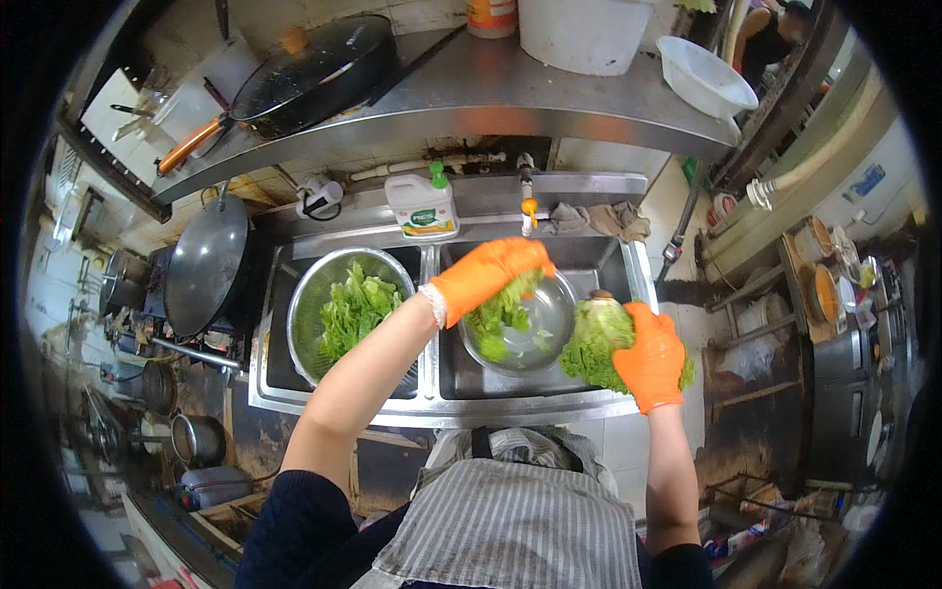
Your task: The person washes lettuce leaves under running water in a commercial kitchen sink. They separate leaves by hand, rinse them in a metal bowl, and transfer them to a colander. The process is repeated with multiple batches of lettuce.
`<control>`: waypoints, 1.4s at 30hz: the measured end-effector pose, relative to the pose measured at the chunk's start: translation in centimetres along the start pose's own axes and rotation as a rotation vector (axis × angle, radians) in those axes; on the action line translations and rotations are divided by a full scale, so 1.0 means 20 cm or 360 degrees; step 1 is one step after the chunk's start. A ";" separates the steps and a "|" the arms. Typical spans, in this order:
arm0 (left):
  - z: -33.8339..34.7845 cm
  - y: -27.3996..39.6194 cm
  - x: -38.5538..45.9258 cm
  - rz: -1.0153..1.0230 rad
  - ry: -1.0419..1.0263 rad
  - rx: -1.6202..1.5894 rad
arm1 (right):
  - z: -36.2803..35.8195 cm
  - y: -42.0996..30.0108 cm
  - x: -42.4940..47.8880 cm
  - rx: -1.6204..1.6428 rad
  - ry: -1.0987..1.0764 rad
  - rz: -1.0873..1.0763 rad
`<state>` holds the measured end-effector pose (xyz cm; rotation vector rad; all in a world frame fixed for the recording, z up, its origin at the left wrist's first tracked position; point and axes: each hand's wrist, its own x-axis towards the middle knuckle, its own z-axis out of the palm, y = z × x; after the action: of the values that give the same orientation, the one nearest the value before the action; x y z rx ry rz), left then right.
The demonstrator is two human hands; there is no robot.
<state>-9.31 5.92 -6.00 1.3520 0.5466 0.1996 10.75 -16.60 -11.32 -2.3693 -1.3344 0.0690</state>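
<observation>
My left hand [494, 278], in an orange rubber glove, grips torn lettuce leaves [504, 313] over a metal bowl [553, 324] in the right sink basin. A little water and small green bits show in that bowl. To the right, my right hand [651, 357], also gloved in orange, holds a head of leafy lettuce [600, 335] with its cut stem end up. A steel colander [300, 313] with loose lettuce leaves [357, 305] sits in the left basin.
Behind the basins stand a white detergent jug [421, 205] and a tap with an orange handle [529, 210], with grey rags [607, 219] beside it. Above them runs a steel shelf [471, 88] bearing a lidded pan [316, 73]. A wok [207, 265] leans at left.
</observation>
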 end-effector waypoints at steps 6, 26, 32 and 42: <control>-0.05 0.05 -0.06 0.0278 0.0117 -0.1119 | 0.02 0.13 0.01 0.0509 -0.0075 0.0476; 0.04 -0.11 -0.18 0.0327 0.0558 -0.0951 | 0.79 0.07 0.24 0.0531 -0.0727 0.0218; 0.05 -0.08 -0.24 0.0193 0.0767 -0.1060 | 0.69 0.10 0.19 0.0685 -0.0693 0.0349; -0.04 1.10 0.04 0.1780 0.1083 -0.0330 | 0.53 0.21 0.02 0.0788 -0.0408 0.0422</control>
<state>-5.29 11.84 14.83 1.2371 0.2438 1.6207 11.74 -14.52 -22.48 -2.1309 -0.9521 0.7149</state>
